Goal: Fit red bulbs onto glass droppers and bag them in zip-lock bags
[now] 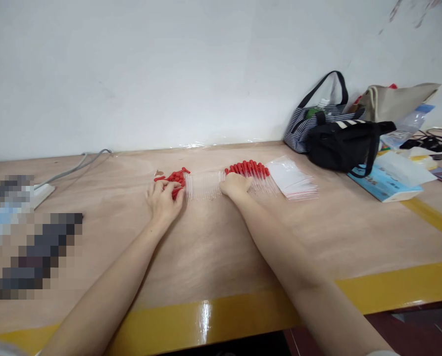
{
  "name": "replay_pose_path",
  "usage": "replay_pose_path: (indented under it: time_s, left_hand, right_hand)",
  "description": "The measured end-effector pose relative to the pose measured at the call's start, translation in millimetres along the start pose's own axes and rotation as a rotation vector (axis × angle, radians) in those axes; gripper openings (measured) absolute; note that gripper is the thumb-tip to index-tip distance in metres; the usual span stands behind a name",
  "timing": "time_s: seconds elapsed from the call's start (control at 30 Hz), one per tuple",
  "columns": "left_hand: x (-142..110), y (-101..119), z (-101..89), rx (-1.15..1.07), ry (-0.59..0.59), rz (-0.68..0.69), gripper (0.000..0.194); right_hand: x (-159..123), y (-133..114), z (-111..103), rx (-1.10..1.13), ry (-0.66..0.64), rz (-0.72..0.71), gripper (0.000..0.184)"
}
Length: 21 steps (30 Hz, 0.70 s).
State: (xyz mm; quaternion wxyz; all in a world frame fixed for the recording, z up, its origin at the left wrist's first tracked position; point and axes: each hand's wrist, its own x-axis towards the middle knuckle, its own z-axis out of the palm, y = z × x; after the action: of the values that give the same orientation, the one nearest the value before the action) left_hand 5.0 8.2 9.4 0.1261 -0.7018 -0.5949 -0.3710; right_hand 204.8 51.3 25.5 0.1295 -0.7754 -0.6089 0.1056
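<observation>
My left hand (pixel 165 200) rests over a loose pile of small red caps (pixel 176 177), its fingers curled. A red piece shows between thumb and forefinger. To the right of the pile lies a row of thin clear tubes (pixel 204 185), side by side. My right hand (pixel 235 184) is closed at the right end of that row, with the fingertips turned away, so what they grip is hidden. Just beyond it, several clear tubes with red caps (pixel 250 169) on their far ends lie fanned out together.
A stack of clear plastic sleeves (pixel 293 180) lies right of the capped tubes. Farther right are a striped bag (pixel 298 131), a black bag (pixel 341 148) and a blue box (pixel 384 183). A grey cable (pixel 67 170) runs at back left. Yellow tape (pixel 191 321) lines the table's front edge.
</observation>
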Motion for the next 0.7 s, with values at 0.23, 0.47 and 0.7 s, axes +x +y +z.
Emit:
replay_pose_path:
  time_s: [0.23, 0.47, 0.7]
  left_hand:
    - [4, -20, 8.6, 0.046, -0.078, 0.065, 0.025]
    - [6, -20, 12.2, 0.086, -0.114, 0.062, 0.023]
    - [6, -22, 16.3, 0.058, -0.085, 0.014, 0.026]
  right_hand:
    - [-14, 7, -7, 0.009, 0.096, -0.09, 0.024]
    - [-53, 61, -10, -0.081, 0.381, -0.331, 0.023]
    - [-74, 106, 3, -0.101, 0.533, -0.465, 0.018]
